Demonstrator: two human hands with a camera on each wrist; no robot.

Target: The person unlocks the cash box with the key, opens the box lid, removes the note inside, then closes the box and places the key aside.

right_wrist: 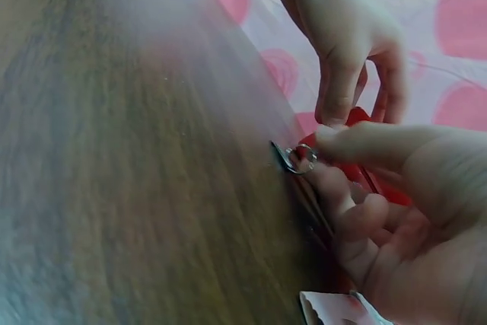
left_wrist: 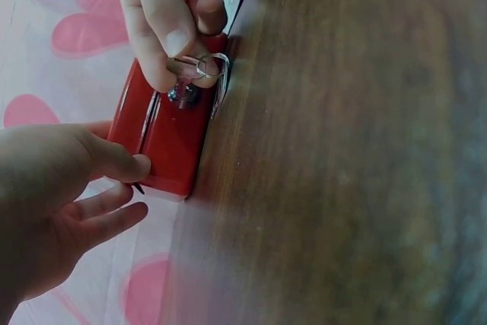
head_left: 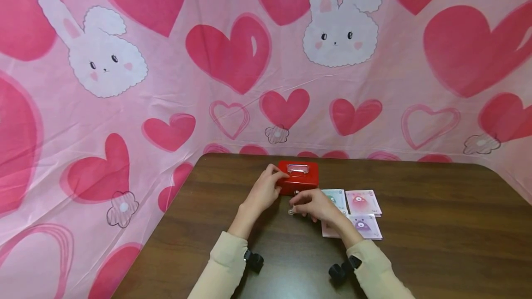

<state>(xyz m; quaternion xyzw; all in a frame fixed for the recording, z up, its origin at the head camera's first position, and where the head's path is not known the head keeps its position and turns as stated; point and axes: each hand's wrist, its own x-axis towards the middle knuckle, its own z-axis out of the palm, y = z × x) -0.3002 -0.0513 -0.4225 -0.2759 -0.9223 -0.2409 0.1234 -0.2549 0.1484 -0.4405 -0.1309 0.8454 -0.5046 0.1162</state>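
Note:
A small red cash box [head_left: 306, 182] with a metal handle [head_left: 297, 168] on its lid stands near the back of the table. My left hand [head_left: 262, 190] grips the box's left end, its thumb against the front face in the left wrist view. My right hand [head_left: 317, 205] is at the box's front, pinching a key [left_wrist: 183, 66] between thumb and index finger. That key is at the round lock [left_wrist: 183, 97] on the front face. From it hangs a metal ring [right_wrist: 307, 159] with a second key, seen just below the fingers.
Several paper play notes [head_left: 363, 203] with cartoon creatures lie in small stacks right of the box, partly under the right forearm. The brown wooden table [head_left: 440, 225] reaches back to a pink cloth [head_left: 232, 114] with hearts and rabbits.

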